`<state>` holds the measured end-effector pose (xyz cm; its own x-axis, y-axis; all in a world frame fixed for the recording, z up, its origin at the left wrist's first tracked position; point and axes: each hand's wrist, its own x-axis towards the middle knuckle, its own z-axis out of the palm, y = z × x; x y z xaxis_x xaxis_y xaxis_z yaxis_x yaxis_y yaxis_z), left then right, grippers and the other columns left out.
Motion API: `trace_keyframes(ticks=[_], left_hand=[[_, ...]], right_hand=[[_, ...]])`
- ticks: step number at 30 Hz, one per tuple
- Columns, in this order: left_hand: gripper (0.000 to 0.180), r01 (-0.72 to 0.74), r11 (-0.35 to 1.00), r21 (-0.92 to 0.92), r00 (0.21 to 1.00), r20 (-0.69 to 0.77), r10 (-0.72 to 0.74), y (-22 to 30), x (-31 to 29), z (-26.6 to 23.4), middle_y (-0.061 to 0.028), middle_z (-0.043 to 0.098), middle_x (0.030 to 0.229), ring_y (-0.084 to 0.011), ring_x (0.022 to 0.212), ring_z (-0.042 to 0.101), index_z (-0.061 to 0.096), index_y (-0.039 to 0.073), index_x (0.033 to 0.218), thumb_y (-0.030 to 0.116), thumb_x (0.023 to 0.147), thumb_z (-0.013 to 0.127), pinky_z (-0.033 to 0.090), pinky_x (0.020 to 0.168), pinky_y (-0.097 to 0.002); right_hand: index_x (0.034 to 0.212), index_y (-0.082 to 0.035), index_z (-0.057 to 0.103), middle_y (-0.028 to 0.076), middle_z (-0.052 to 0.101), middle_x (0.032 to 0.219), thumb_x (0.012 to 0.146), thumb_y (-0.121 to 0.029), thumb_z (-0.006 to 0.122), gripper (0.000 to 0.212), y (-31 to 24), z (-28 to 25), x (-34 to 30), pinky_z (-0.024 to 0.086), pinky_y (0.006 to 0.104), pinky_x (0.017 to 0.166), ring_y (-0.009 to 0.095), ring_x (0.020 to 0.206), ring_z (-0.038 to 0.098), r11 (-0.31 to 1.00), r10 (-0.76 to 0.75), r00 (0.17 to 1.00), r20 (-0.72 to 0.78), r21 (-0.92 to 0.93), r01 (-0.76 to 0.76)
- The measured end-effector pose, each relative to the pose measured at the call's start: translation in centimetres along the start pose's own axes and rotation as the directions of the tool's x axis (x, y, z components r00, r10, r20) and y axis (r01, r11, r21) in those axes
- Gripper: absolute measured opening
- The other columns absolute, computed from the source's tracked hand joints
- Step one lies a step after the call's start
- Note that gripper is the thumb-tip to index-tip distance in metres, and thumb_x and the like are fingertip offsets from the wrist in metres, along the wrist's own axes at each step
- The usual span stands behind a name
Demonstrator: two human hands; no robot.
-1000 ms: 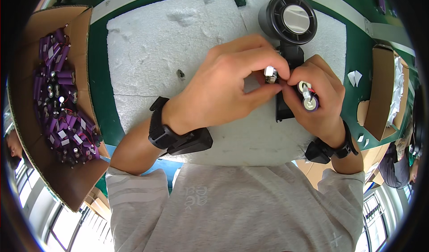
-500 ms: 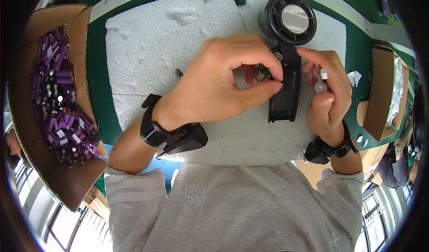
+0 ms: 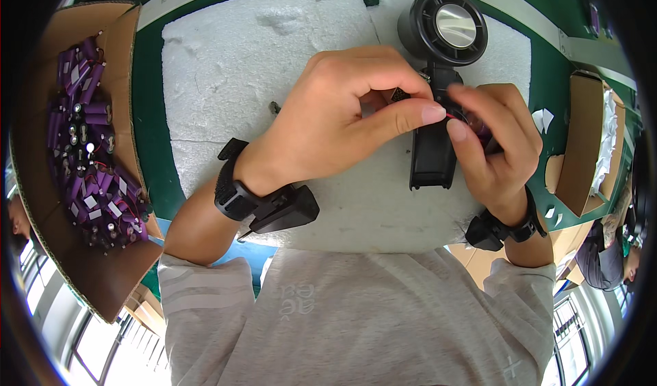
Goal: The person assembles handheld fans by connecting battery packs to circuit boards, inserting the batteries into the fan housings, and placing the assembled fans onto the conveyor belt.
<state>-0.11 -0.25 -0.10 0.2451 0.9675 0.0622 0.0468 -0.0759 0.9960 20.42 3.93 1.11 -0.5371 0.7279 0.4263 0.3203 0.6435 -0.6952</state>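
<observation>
A black handheld fan lies on the white foam slab, its round head (image 3: 443, 27) at the far end and its open handle shell (image 3: 432, 159) pointing toward me. Over the handle, my left hand (image 3: 342, 122) is closed in a pinch on a small circuit board (image 3: 400, 95), mostly covered by the fingers. My right hand (image 3: 503, 143) is closed around a purple battery cell (image 3: 482, 127), partly hidden in the palm. A short red wire (image 3: 452, 116) shows between the two hands' fingertips. The right index finger is slightly blurred.
A cardboard box (image 3: 123, 146) full of purple battery cells with wires stands at left. The foam slab (image 3: 226, 71) rests on a green table. On the right are a smaller carton (image 3: 582, 139) with white sheets and several paper scraps (image 3: 543, 120). Other people are partly visible at both edges.
My right hand has moved left with the battery cell, bringing its fingertips up to the left hand's. The circuit board is now more covered, and the fan has shifted very slightly.
</observation>
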Motion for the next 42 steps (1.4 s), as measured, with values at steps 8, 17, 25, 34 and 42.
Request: trace_keyframes(ticks=[8,17,25,34,42], left_hand=[[0.015,-0.049,0.995,0.089,0.999,0.005,0.048,0.0,0.1,-0.1,-0.0066,0.060,0.084,-0.0106,0.070,0.058,0.064,-0.002,0.091,0.012,0.095,0.061,0.046,0.058,-0.0232],[0.016,-0.105,0.978,0.180,0.994,0.062,0.095,-0.3,0.2,-0.6,-0.0069,0.060,0.082,-0.0118,0.069,0.057,0.065,-0.001,0.090,0.013,0.095,0.061,0.045,0.059,-0.0235],[0.012,-0.212,0.968,0.133,0.977,0.047,0.207,0.0,0.3,-0.4,-0.0072,0.061,0.083,-0.0147,0.070,0.057,0.068,0.002,0.095,0.006,0.084,0.072,0.044,0.059,-0.0232],[0.025,-0.281,0.924,0.259,0.958,0.028,0.284,-0.5,0.4,0.0,-0.0077,0.062,0.081,-0.0178,0.071,0.059,0.071,0.004,0.095,0.000,0.071,0.080,0.045,0.059,-0.0254],[0.027,-0.303,0.897,0.322,0.951,0.036,0.308,-0.2,0.3,-0.3,-0.0067,0.060,0.079,-0.0158,0.066,0.057,0.073,0.007,0.093,0.002,0.068,0.082,0.043,0.054,-0.0257]], right_hand=[[0.088,-0.003,0.074,0.007,0.058,0.080,0.068,-0.001,0.080,0.021,0.6,0.0,-0.2,0.039,0.0242,0.046,0.013,0.056,0.052,0.988,-0.154,0.986,0.059,-0.021,0.156],[0.087,0.004,0.070,0.010,0.058,0.085,0.075,-0.001,0.073,0.013,0.5,-0.5,-0.4,0.041,0.0260,0.053,0.017,0.064,0.054,0.993,-0.081,0.981,0.178,0.096,0.064],[0.079,0.002,0.069,0.008,0.058,0.083,0.081,-0.003,0.071,0.005,1.1,-0.6,-0.4,0.038,0.0240,0.051,0.011,0.060,0.051,0.956,0.058,0.986,0.154,0.275,-0.099],[0.078,0.002,0.068,0.007,0.057,0.081,0.088,-0.007,0.064,0.015,0.9,-1.3,0.2,0.038,0.0241,0.052,0.011,0.059,0.051,0.869,0.171,0.926,0.336,0.392,-0.302],[0.076,0.003,0.067,0.007,0.057,0.081,0.090,-0.008,0.061,0.019,1.1,-1.5,0.4,0.039,0.0247,0.053,0.012,0.059,0.052,0.872,0.134,0.914,0.383,0.393,-0.292]])
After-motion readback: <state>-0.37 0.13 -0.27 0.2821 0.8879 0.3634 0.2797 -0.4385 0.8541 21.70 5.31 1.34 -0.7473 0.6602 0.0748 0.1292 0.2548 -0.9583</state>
